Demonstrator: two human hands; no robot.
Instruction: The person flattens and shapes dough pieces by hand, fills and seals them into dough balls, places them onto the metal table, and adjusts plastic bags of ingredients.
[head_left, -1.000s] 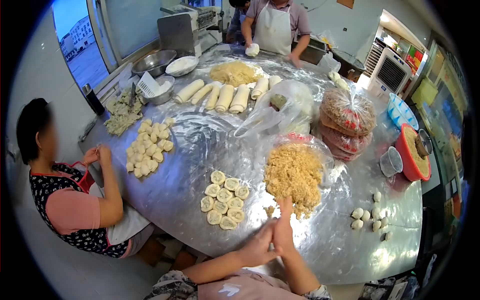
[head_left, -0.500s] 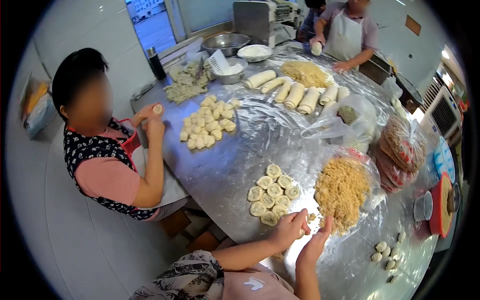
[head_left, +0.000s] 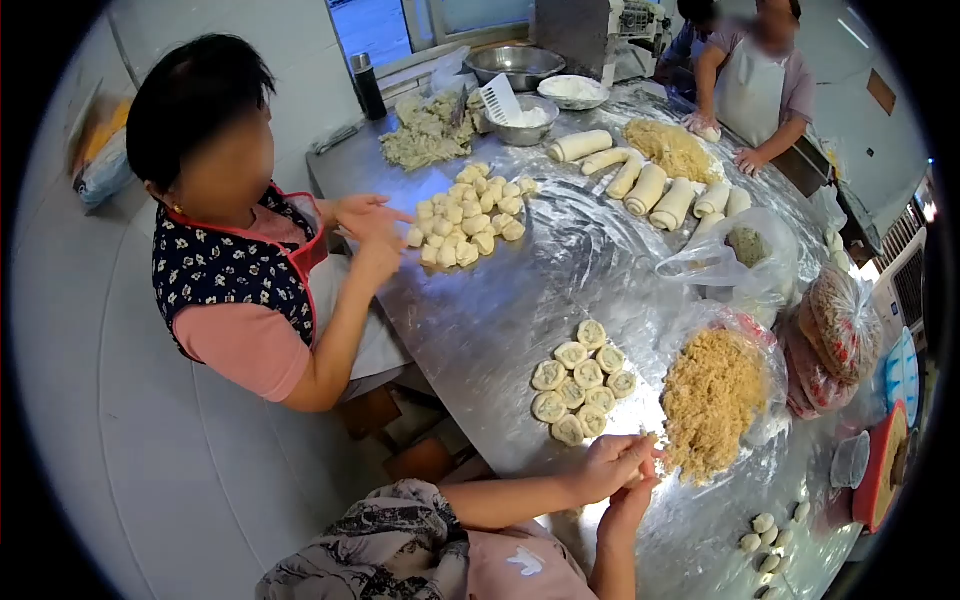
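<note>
My left hand and my right hand meet over the front of the metal table, fingers bent together. A small pale bit shows between them, mostly hidden, and I cannot make out what it is. Just right of my fingertips lies a heap of crumbly golden filling on a plastic bag. Behind my left hand sits a cluster of round dough cups with greenish middles. To the right, several small pale dough balls lie near the table's edge.
At left, a co-worker's hands are beside piled dough pieces. Dough rolls, a golden heap and metal bowls stand farther back, near another worker. Plastic bags and a red basin are at right.
My hands were apart, the right one extended; now they are joined with fingers bent. The left co-worker's hands have lowered toward the dough pieces. The view has shifted, moving the scene rightward.
</note>
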